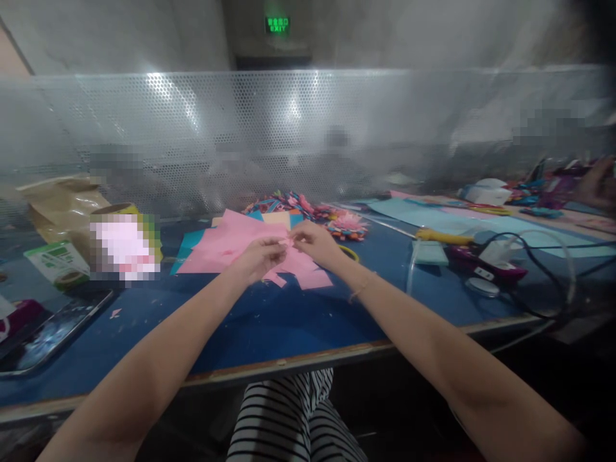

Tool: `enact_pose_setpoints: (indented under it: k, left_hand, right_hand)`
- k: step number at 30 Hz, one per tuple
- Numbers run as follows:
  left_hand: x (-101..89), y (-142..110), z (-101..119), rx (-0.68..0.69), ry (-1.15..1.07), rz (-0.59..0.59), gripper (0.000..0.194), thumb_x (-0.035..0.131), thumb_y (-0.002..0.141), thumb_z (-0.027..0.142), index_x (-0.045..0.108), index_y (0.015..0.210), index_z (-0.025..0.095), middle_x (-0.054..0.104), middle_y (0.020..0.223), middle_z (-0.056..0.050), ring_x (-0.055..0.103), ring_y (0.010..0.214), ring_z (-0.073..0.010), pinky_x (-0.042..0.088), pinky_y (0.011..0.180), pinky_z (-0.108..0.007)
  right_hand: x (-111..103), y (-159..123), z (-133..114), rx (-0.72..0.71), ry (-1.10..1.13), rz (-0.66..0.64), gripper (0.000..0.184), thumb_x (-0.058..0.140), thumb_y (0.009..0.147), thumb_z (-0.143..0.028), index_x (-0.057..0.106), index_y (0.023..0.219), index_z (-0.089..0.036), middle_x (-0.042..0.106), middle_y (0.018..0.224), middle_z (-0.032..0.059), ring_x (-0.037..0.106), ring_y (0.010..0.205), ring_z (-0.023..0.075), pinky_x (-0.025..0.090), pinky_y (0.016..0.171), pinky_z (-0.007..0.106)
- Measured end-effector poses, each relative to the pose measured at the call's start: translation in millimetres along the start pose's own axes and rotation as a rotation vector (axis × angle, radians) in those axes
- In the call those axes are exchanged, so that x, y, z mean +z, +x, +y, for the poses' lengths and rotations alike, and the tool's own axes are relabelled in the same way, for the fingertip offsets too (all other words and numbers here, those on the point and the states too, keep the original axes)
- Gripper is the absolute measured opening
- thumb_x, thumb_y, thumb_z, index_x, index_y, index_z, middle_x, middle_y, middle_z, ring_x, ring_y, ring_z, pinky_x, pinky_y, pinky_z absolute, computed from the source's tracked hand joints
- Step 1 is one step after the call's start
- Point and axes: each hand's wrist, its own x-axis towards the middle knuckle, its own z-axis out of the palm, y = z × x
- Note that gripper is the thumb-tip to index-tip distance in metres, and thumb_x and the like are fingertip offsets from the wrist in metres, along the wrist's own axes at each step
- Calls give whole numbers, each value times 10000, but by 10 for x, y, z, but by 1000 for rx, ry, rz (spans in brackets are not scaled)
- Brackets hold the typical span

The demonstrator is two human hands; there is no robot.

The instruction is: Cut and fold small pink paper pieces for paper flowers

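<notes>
Over a stack of pink sheets (212,247), my left hand (261,258) and my right hand (317,245) meet with pinched fingers. Between the fingertips is a small pink paper piece (289,243), whose exact shape is partly covered by the fingers. Loose pink strips (314,278) lie just below the hands on the blue table. Teal sheets (181,256) show from under the left side of the pink stack. Behind the hands lies a pile of multicoloured paper flowers (289,202), with a pink one (347,224) at its right.
A phone (58,330), a brown bag (65,208) and a roll of tape (113,210) are at the left. To the right lie a yellow glue gun (445,237), its black cable, light-blue sheets (481,224) and a round lid (482,287). Another person's hand (597,186) shows far right.
</notes>
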Motion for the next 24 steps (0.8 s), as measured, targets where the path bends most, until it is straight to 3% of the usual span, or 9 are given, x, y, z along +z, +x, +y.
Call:
enact_pose_setpoints:
  k: [4,10,19,24]
  left_hand:
    - [5,15,19,49,-47,31,151,610,572,62,501,645,135,533,555,30,525,521,-46,418,575,-188]
    - [-4,25,2,60,-4,26,143,584,573,41,500,653,125,536,546,20,529,513,-53,416,571,-192]
    - [-8,25,-48,120,62,7,186,649,563,145,468,605,128,546,533,8,524,502,-70,415,579,-234]
    - [-11,35,-49,158,110,2,192,665,562,202,517,633,103,553,560,2,517,509,-62,421,592,-236]
  right_hand:
    - [32,3,-2,109,130,39,244,599,608,-215,515,833,-172,564,816,22,541,677,105,470,544,230]
    - [63,-7,-23,167,216,-15,183,578,637,-268,541,775,-154,585,731,8,557,646,92,494,607,250]
    - [88,-15,-65,172,163,-20,161,574,638,-299,545,691,-149,571,623,-10,530,532,77,475,548,237]
    - [71,-16,-43,261,318,-33,182,604,599,-286,569,715,-150,580,636,-13,551,582,84,482,561,233]
